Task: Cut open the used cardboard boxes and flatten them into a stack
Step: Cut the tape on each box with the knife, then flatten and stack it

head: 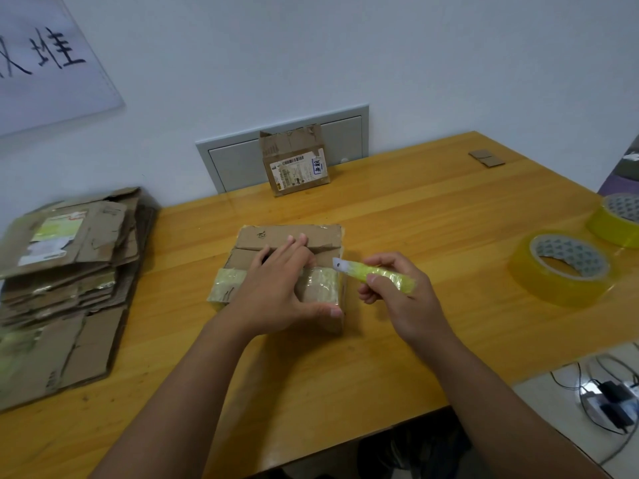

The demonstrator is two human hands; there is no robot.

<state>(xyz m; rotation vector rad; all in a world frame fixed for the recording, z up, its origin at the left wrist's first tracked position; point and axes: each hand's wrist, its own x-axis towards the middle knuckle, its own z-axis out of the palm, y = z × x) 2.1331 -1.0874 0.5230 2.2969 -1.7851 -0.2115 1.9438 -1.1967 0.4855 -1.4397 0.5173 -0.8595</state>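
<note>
A small taped cardboard box [321, 238] lies in the middle of the wooden table [415, 209]. My left hand [280, 288] rests on top of it, fingers spread flat and thumb at its right edge. My right hand [397, 292] grips a yellow-green box cutter [377, 274] just right of the box, its short white blade pointing left at the box's upper right side. A stack of flattened cardboard boxes [65, 281] lies at the table's left end. Another opened box [294, 164] with a shipping label stands at the back against the wall.
Two rolls of yellowish packing tape [560, 271] [619, 219] lie at the right. Small cardboard scraps [485, 158] sit at the far right corner. A grey wall panel [238, 157] is behind the table. Cables and chargers [612, 399] lie on a lower surface, bottom right.
</note>
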